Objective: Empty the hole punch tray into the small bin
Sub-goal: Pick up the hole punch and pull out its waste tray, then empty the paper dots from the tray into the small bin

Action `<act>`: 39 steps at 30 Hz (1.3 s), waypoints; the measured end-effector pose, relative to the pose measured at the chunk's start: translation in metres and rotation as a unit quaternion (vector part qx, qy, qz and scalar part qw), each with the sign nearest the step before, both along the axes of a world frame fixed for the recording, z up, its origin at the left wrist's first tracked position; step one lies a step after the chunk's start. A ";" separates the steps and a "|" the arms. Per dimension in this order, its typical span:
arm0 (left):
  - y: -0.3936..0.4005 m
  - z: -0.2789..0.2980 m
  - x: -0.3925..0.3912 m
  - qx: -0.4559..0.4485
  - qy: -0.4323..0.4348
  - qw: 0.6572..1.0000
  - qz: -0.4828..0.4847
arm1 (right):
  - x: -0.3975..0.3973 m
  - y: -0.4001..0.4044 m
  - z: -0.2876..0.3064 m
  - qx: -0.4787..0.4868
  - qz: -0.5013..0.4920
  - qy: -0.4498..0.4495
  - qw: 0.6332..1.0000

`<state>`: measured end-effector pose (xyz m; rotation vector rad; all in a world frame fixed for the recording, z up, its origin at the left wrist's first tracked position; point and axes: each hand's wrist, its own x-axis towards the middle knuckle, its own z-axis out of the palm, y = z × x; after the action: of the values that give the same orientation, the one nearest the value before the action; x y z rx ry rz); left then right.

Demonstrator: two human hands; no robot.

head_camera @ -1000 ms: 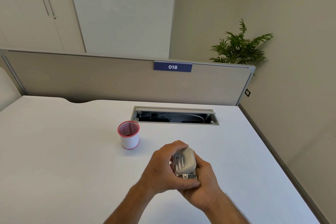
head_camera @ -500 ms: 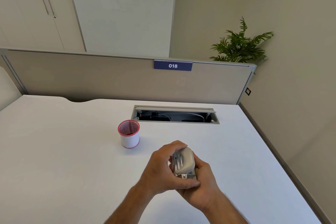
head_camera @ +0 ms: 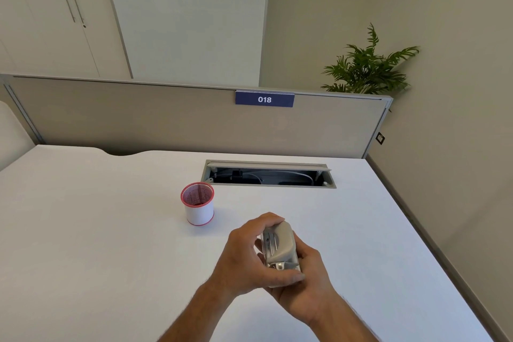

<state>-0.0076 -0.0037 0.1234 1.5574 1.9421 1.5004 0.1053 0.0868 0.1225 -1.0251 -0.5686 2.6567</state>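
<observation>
A grey hole punch [head_camera: 281,248] is held above the white desk, gripped between both hands. My left hand [head_camera: 244,257] wraps over its left side, fingers curled over the top end and thumb along the near end. Under the right side my right hand [head_camera: 308,286] cups the punch from below. The punch's underside and tray are hidden by my hands. The small bin [head_camera: 198,203], a white cup with a red mesh rim, stands upright on the desk to the left and farther away, apart from my hands.
An open cable slot [head_camera: 268,174] is cut into the white desk [head_camera: 97,230] behind the bin. A beige partition [head_camera: 166,119] with a blue "018" label runs along the far edge. The desk's right edge borders a wall.
Both hands and the hole punch have stayed nearly in place; my left fingers shifted slightly on the punch. The bin has not moved.
</observation>
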 end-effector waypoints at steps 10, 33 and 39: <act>0.001 -0.008 -0.007 0.002 0.061 0.998 0.006 | -0.001 0.018 -0.022 0.016 -0.002 0.008 1.000; -0.011 -0.151 -0.021 -0.199 0.027 0.979 -0.039 | 0.010 0.046 -0.060 -0.037 -0.027 -0.013 0.999; -0.016 -0.165 -0.025 -0.206 0.004 0.978 -0.027 | 0.010 0.044 -0.066 -0.043 -0.024 -0.008 0.999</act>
<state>-0.0329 -0.0201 -0.0416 1.4164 2.0322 0.9865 0.1156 0.1313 0.0563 -1.0693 -0.4302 2.6546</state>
